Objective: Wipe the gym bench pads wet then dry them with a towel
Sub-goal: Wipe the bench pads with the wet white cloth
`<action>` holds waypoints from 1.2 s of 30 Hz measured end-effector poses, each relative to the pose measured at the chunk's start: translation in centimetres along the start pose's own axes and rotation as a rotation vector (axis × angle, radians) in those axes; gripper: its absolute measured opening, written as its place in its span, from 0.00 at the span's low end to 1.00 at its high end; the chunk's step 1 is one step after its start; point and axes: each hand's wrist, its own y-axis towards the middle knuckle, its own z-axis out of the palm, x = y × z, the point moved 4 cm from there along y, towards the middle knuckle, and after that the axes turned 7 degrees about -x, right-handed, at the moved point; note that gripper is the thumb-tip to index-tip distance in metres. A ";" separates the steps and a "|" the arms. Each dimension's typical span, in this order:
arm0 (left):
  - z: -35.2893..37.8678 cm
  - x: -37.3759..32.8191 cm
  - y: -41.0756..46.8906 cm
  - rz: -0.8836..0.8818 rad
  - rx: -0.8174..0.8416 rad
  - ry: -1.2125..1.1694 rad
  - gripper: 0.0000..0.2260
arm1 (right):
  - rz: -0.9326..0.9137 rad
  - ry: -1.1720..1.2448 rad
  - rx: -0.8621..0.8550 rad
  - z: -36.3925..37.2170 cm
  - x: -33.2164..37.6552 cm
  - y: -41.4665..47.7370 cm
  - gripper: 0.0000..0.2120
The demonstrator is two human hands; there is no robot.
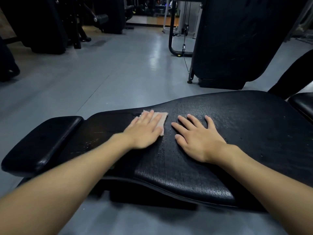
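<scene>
Head view: 2 hands on 1 bench pad point(220, 126), left hand point(144, 128) flat on 1 cloth point(160, 118), right hand point(198, 138) fingers spread.

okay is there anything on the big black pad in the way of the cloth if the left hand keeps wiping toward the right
Yes. The right hand lies flat on the long cracked black bench pad, just right of the small pinkish cloth under the left hand. Beyond it, nothing visible blocks the pad.
</scene>
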 end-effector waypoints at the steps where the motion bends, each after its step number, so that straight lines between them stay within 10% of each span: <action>1: -0.1 0.5 1.8 -0.020 0.005 -0.003 0.26 | 0.000 -0.002 -0.004 0.1 0.0 0.0 0.26; 8: 0.0 2.0 8.0 -0.113 0.034 -0.043 0.28 | 0.019 -0.015 -0.017 0.4 -0.4 0.5 0.26; 24: 1.0 0.0 -14.2 0.051 -0.049 -0.004 0.26 | -0.013 -0.089 -0.074 -0.7 0.9 0.4 0.26; 36: 0.3 3.1 -4.6 -0.016 -0.002 0.007 0.26 | -0.036 -0.027 0.008 0.6 2.7 2.1 0.27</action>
